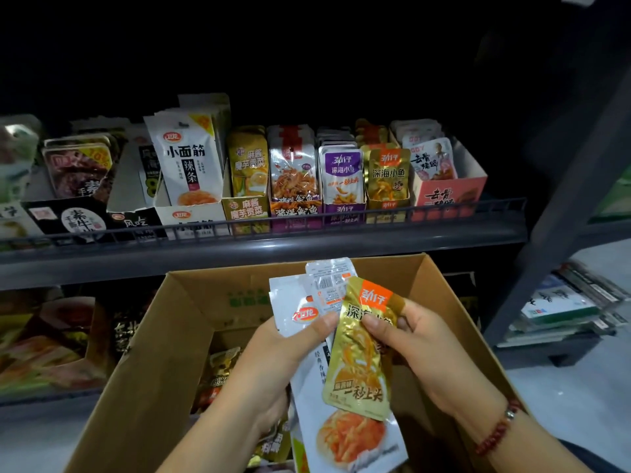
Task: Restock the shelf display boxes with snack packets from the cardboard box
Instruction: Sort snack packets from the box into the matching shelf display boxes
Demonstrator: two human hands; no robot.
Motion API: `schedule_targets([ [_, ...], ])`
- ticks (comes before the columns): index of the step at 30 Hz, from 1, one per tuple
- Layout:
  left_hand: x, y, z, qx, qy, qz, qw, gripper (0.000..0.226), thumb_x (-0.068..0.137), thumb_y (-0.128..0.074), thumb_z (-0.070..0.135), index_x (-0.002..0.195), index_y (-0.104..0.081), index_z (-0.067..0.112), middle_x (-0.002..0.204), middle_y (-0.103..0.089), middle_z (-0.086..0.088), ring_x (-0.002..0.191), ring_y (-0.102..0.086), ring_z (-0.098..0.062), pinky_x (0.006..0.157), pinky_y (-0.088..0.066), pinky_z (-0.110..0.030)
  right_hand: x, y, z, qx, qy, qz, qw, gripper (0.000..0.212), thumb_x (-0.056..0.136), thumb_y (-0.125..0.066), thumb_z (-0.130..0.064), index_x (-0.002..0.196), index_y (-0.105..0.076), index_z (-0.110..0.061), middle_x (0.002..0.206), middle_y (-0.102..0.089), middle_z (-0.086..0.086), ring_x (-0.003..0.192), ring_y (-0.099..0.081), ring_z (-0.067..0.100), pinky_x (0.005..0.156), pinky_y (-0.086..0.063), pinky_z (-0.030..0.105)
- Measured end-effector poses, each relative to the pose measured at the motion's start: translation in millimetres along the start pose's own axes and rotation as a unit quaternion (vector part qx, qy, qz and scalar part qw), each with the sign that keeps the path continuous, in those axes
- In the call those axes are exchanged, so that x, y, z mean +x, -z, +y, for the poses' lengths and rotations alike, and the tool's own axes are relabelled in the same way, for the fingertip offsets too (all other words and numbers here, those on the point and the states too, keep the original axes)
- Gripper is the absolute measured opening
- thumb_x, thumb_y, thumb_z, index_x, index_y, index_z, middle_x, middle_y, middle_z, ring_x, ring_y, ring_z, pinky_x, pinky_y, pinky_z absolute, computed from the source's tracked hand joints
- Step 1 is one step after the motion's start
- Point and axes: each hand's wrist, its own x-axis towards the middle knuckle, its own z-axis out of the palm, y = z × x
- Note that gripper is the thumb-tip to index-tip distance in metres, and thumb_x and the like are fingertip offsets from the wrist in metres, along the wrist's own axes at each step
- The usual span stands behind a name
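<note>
Nearest to me, my left hand (273,356) grips a fan of white packets (345,421), thumb pressed across their faces and fingers curled behind. I judge it serves as the holding stack, so sorting can go on without dipping into the box each time. Their long bodies hang below the grip, and the top edges splay above the thumb.

Just right of that grip, my right hand (420,339) pinches the gold packet (362,353) near its upper part, thumb on the front and fingers behind. The packet overlaps the white ones and hangs upright beneath the pinch, label facing me, probably so I can read it and match it. A red bead bracelet (498,428) sits on that wrist, and both forearms rise from the lower edge.

Under both grips the cardboard box (191,298) stands open, with more packets dim inside.

Beyond and above the pinch, the shelf (273,247) carries the display boxes; the gold display box (387,203) shows the same label, up and slightly right.
</note>
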Motion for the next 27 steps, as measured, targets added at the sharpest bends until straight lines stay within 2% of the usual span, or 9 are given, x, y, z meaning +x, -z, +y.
schedule_targets([
  [4, 0.0, 0.3, -0.6, 0.022, -0.011, 0.012, 1.0, 0.052, 0.058, -0.077, 0.009, 0.109, -0.068, 0.007, 0.1, -0.074, -0.016, 0.089, -0.072, -0.036, 0.081, -0.056, -0.046, -2.6, -0.5, -5.5, -0.03, 0.016, -0.002, 0.999, 0.039, 0.068, -0.072, -0.029, 0.101, -0.066, -0.01, 0.09, -0.075, 0.005, 0.085, -0.072, 0.022, 0.073, -0.058, 0.034],
  [8, 2.3, 2.2, -0.3, 0.035, -0.032, 0.065, 0.997, 0.047, 0.059, -0.078, 0.014, 0.105, -0.07, 0.01, 0.096, -0.075, -0.012, 0.087, -0.072, -0.034, 0.084, -0.056, -0.048, -0.6, 2.4, -6.2, -0.081, 0.034, 0.072, 0.994, 0.019, 0.078, -0.073, -0.022, 0.095, -0.068, -0.014, 0.083, -0.075, 0.0, 0.078, -0.072, 0.016, 0.075, -0.059, 0.037],
  [10, 4.1, 6.0, 1.2, 0.03, -0.039, 0.083, 0.995, 0.047, 0.059, -0.078, 0.016, 0.104, -0.07, 0.01, 0.095, -0.075, -0.014, 0.085, -0.072, -0.035, 0.084, -0.055, -0.05, 2.1, 6.4, -7.9, -0.087, 0.041, 0.095, 0.991, 0.018, 0.08, -0.072, -0.022, 0.095, -0.068, -0.014, 0.083, -0.075, 0.0, 0.077, -0.072, 0.016, 0.076, -0.057, 0.039],
  [12, 5.5, 9.4, 2.9, 0.029, -0.039, 0.086, 0.995, 0.045, 0.061, -0.078, 0.016, 0.105, -0.068, 0.009, 0.094, -0.075, -0.016, 0.082, -0.073, -0.036, 0.082, -0.056, -0.05, 4.2, 8.9, -10.6, -0.079, 0.049, 0.1, 0.991, 0.015, 0.082, -0.07, -0.021, 0.095, -0.067, -0.014, 0.077, -0.075, -0.001, 0.065, -0.069, 0.008, 0.064, -0.056, 0.027],
  [14, 5.2, 9.9, 4.1, 0.038, -0.039, 0.081, 0.995, 0.043, 0.063, -0.077, 0.016, 0.105, -0.067, 0.01, 0.091, -0.075, -0.016, 0.079, -0.073, -0.035, 0.078, -0.056, -0.049, 7.1, 10.8, -12.8, -0.087, 0.058, 0.104, 0.989, 0.011, 0.084, -0.068, -0.02, 0.094, -0.066, -0.014, 0.064, -0.07, -0.003, 0.046, -0.055, 0.002, 0.047, -0.043, 0.017],
  [17, 3.1, 6.3, 4.6, 0.063, -0.043, 0.087, 0.993, 0.041, 0.062, -0.077, 0.021, 0.102, -0.067, 0.013, 0.086, -0.076, -0.011, 0.075, -0.074, -0.031, 0.074, -0.057, -0.045, 14.3, 17.2, -16.3, -0.084, 0.061, 0.093, 0.99, 0.007, 0.088, -0.063, -0.02, 0.093, -0.063, -0.014, 0.049, -0.057, -0.005, 0.042, -0.043, 0.007, 0.044, -0.036, 0.019],
  [21, 9.9, 0.7, 11.6, 0.063, -0.053, 0.11, 0.99, 0.036, 0.07, -0.078, 0.02, 0.104, -0.065, 0.015, 0.085, -0.077, -0.007, 0.076, -0.074, -0.027, 0.077, -0.058, -0.048, 30.3, 31.2, -36.1, -0.12, 0.083, 0.097, 0.985, 0.006, 0.093, -0.058, -0.018, 0.099, -0.059, -0.018, 0.056, -0.057, -0.005, 0.047, -0.051, 0.008, 0.043, -0.039, 0.02],
  [24, 24.0, -5.8, 21.2, 0.064, -0.068, 0.13, 0.987, 0.025, 0.079, -0.076, 0.017, 0.101, -0.064, 0.02, 0.081, -0.077, -0.001, 0.072, -0.074, -0.021, 0.069, -0.059, -0.04, 51.3, 41.4, -57.2, -0.137, 0.11, 0.116, 0.978, 0.01, 0.094, -0.057, -0.015, 0.103, -0.058, -0.019, 0.063, -0.06, -0.004, 0.049, -0.054, 0.007, 0.044, -0.042, 0.018],
  [27, 41.3, -13.6, 31.4, 0.076, -0.079, 0.145, 0.983, 0.023, 0.081, -0.075, 0.022, 0.098, -0.06, 0.025, 0.088, -0.075, 0.0, 0.072, -0.074, -0.018, 0.062, -0.058, -0.033, 77.8, 50.2, -77.7, -0.144, 0.144, 0.15, 0.967, 0.013, 0.094, -0.057, -0.016, 0.107, -0.056, -0.017, 0.07, -0.06, -0.001, 0.055, -0.057, 0.011, 0.049, -0.047, 0.021],
])
